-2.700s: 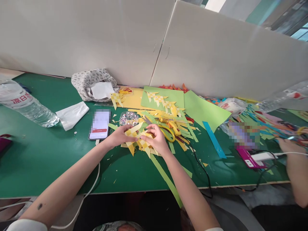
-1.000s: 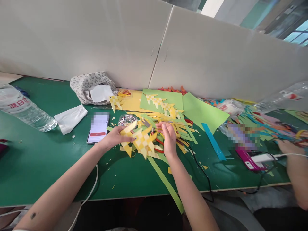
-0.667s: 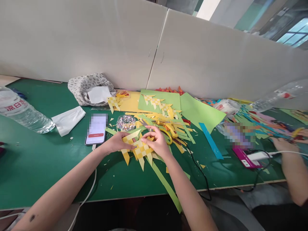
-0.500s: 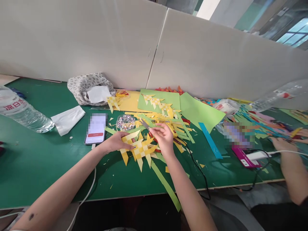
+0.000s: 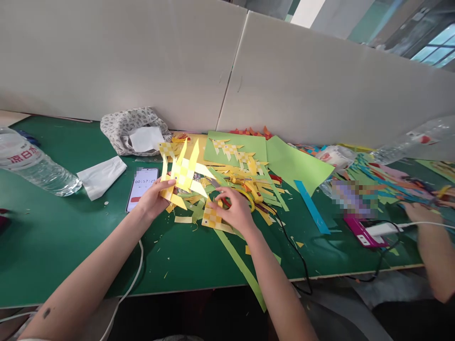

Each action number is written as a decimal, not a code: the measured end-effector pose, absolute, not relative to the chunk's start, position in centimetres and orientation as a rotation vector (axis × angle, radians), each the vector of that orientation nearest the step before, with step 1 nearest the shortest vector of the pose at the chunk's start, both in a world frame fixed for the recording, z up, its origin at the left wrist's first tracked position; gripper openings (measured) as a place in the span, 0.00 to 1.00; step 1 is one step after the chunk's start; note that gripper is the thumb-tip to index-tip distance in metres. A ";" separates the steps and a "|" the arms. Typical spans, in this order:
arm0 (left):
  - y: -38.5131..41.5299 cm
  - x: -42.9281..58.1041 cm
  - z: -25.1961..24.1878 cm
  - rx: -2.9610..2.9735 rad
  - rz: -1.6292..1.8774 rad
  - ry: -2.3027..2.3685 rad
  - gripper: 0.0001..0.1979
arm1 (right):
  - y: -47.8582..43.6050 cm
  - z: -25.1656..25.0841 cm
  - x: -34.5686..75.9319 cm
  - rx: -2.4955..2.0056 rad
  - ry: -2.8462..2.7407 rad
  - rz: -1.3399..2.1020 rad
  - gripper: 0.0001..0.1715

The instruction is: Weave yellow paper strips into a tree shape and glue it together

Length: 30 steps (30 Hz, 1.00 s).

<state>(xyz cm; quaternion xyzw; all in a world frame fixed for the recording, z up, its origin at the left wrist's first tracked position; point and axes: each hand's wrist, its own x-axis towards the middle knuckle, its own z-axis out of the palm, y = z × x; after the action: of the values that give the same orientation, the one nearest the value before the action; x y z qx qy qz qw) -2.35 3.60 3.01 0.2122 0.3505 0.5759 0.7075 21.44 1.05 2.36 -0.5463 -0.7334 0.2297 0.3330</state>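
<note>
My left hand (image 5: 155,196) is closed on a yellow and pale woven paper fish (image 5: 182,176), raised above the table with its pointed strips fanning upward. My right hand (image 5: 234,208) is curled, thumb against a second, orange-yellow woven paper fish (image 5: 212,217) low over the table. Its far fingers are partly hidden. Beyond that hand, a scissor blade (image 5: 213,182) shows, with a bit of red handle between the fingers. A yellow-handled tool (image 5: 254,193) lies among the paper scraps.
A phone (image 5: 142,189) with a cable, a white tissue (image 5: 101,177), a water bottle (image 5: 35,161) and a patterned cloth pouch (image 5: 133,124) are at left. Green sheets (image 5: 298,163) bearing woven fish stand behind. At right are a magenta power strip (image 5: 364,234) and another person's hand (image 5: 421,213).
My left hand has lifted its paper fish up and to the left, away from the other one. My right hand has come down to the second fish. The phone screen now shows a timer.
</note>
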 end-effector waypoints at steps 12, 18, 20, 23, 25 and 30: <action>3.2 -1.4 3.5 0.750 0.979 1.109 0.19 | 1.3 1.4 21.1 -1.391 -2.075 0.305 0.13; 3.1 -1.3 3.3 0.752 0.957 1.109 0.19 | 1.3 2.3 21.6 -1.323 -1.499 0.562 0.16; 2.9 -1.1 3.1 0.820 0.921 1.116 0.19 | 1.2 2.9 21.5 -1.214 -1.334 0.772 0.20; 2.6 -0.6 2.9 0.955 0.779 1.095 0.18 | 1.1 3.2 21.1 -1.188 -1.233 1.030 0.28; 2.3 -0.4 2.8 1.044 0.701 1.077 0.17 | 1.2 3.0 20.8 -1.217 -1.238 1.166 0.37; 2.1 -0.9 3.5 1.099 0.614 0.977 0.15 | 1.1 2.9 21.0 -1.207 -1.262 1.327 0.40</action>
<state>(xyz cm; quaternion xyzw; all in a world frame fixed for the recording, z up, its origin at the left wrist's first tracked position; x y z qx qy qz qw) -0.86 2.14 3.54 0.4932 0.4383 0.2754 0.6991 20.95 1.14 2.90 -0.4896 -0.5119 0.5384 0.4565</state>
